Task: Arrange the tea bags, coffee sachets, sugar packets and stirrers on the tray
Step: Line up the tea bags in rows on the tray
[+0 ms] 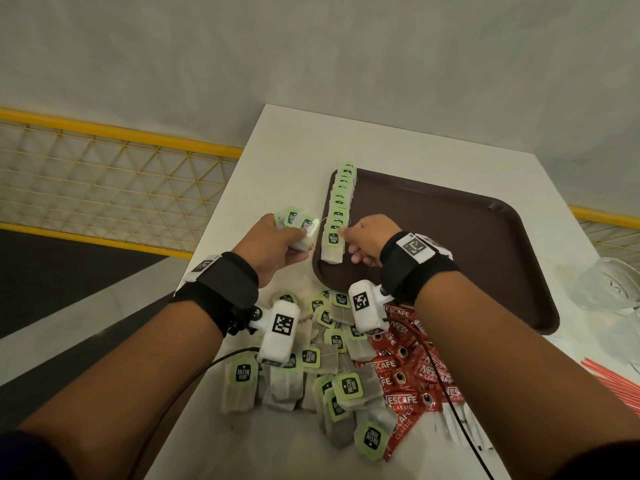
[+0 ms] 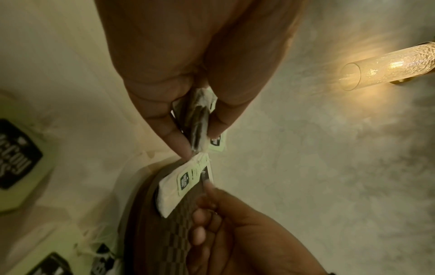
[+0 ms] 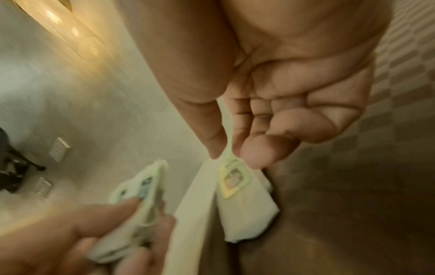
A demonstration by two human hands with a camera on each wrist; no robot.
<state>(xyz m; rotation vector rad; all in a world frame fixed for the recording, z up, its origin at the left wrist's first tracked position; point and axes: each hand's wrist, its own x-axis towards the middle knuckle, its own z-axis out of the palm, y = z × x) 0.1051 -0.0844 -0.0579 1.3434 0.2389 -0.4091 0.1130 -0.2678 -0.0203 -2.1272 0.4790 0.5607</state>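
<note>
early stage, tea bags only. one overlapping row of tea bags (image 1: 341,199) runs along the left edge of the brown tray (image 1: 450,237), from the far corner toward the near-left corner. rest of the tray surface shows bare.

right hand (image 1: 369,242) is over the near end of that row, thumb and forefinger pinched on the green tag of the nearest tea bag (image 1: 331,247), which lies on the tray; the right wrist view shows the pinch on the tag. looks like it is being placed or squared up, can't tell which.

left hand (image 1: 280,245) hovers just left of the tray over the table (image 1: 277,140), fingers clamped on a small stack of tea bags (image 1: 299,225), ready to feed the row; the left wrist view shows the stack edge-on between thumb and fingers.

left to do, judging by what lies around: a big loose pile of tea bags (image 1: 311,362) on the table near the person, a heap of red nescafe coffee sachets (image 1: 412,368) beside it, white packets (image 1: 460,424), probably sugar, at the near edge of that heap, and red stirrers (image 1: 613,375) at the far right. none of these are on the tray. a clear glass item (image 1: 613,285) sits right of the tray, not clear what it is.

estimate: well under half done.
</note>
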